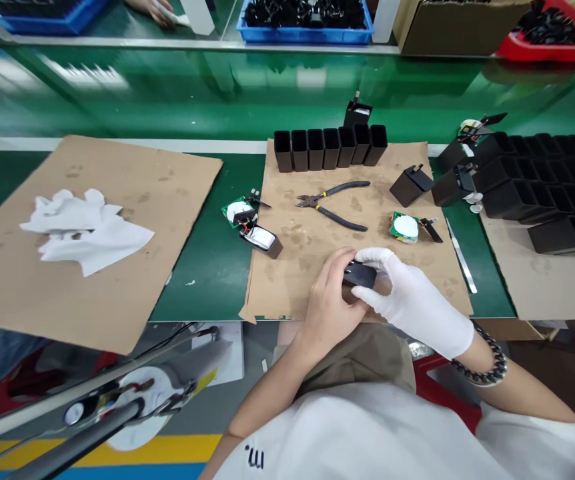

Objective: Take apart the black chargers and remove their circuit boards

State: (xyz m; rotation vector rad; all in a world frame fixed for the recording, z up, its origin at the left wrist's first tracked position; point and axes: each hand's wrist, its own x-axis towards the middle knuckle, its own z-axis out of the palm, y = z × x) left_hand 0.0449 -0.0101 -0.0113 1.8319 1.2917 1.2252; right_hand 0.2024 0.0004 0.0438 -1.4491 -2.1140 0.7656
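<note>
Between my two hands, close to the table's front edge, is a small black plastic adapter case [360, 274] with metal pins on its top face. My bare left hand [334, 293] grips its left side, thumb at the front. My right hand [402, 293], in a white glove, pinches it from the right with thumb and fingertips. Just beyond lie diagonal cutters [335, 203] with black and yellow handles, jaws apart. To the right rests a green circuit board [404, 227] with a white round pad, wired to a black plug piece [431, 230].
A row of open black cases [330, 148] stands at the cardboard's back. Left are an opened adapter [262, 239] and white gloves [85, 227] on cardboard [177, 193]. Right are tweezers [461, 257] and many stacked cases [542, 173]. A co-worker's hand [157, 10] shows beyond the ledge.
</note>
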